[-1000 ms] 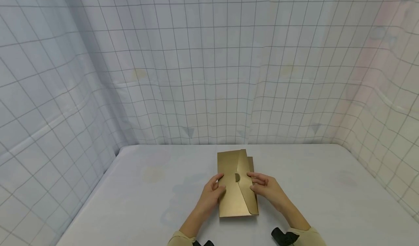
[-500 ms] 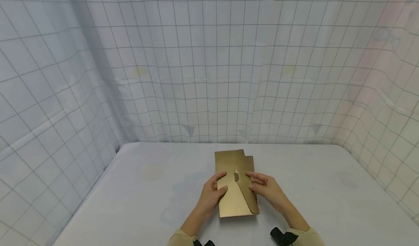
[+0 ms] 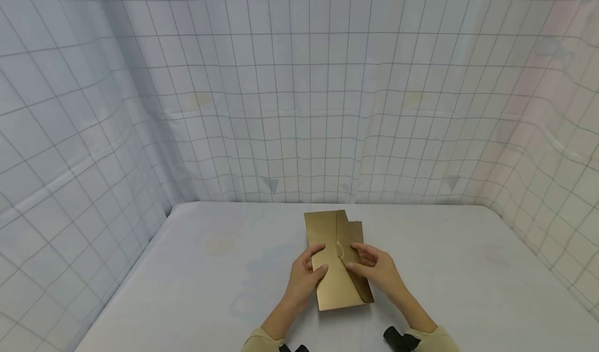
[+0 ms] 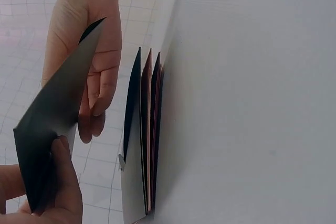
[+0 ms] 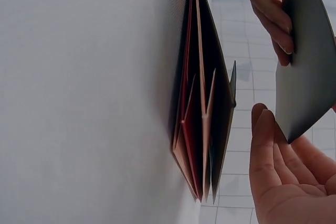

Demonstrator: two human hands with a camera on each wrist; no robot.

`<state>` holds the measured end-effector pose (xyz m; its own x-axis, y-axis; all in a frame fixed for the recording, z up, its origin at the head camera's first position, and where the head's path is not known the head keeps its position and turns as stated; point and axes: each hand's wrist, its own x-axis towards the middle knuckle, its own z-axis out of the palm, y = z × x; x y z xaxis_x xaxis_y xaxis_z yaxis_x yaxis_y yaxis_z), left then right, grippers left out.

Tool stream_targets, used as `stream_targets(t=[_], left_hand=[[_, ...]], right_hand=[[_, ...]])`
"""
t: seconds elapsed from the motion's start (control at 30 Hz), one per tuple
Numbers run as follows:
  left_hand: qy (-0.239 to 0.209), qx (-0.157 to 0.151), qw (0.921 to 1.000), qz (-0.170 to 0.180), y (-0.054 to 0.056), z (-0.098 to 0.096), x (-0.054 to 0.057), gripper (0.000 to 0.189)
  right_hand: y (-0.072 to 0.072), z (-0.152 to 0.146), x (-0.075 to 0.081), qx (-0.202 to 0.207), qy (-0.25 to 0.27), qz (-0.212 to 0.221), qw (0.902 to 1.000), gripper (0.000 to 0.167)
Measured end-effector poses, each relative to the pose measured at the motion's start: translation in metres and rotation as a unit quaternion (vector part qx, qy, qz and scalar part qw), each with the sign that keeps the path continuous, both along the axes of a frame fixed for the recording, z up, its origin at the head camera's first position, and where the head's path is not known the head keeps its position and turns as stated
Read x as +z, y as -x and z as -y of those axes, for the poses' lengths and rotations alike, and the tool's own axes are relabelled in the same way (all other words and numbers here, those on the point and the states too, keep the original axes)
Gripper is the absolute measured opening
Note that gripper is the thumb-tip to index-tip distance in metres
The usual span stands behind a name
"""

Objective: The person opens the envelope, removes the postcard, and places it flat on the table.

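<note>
One gold folder [image 3: 337, 270]: sitting over the tabletop [image 3: 210, 289], between left hand [image 3: 301, 279] and right hand [image 3: 380, 272], each pinching its nearest side. Raised panel [image 4: 58, 98]: spanning both. Light, level pressure is probably serving best; squeezing is risking creases.

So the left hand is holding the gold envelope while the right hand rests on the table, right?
No: the right hand isn't on the table; the head view shows it holding the gold envelope too, opposite the left hand.
</note>
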<state>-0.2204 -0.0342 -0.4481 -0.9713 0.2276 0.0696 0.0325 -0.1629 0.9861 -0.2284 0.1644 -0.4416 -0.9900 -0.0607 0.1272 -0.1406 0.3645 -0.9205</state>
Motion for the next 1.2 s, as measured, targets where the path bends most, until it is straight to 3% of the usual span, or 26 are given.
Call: stream_targets(t=[0.43,1.2], left_hand=[[0.006,0.011,0.9998,-0.018,-0.0034,-0.004,0.0033,0.048],[0.011,0.023,0.9994,-0.021,-0.0058,-0.0059,0.007,0.042]], right_hand=[[-0.0041,0.0061,-0.0007,-0.016,-0.072,-0.052,0.9959,0.059],[-0.0058,0.009,-0.0002,-0.008,-0.063,-0.063,0.996,0.051]])
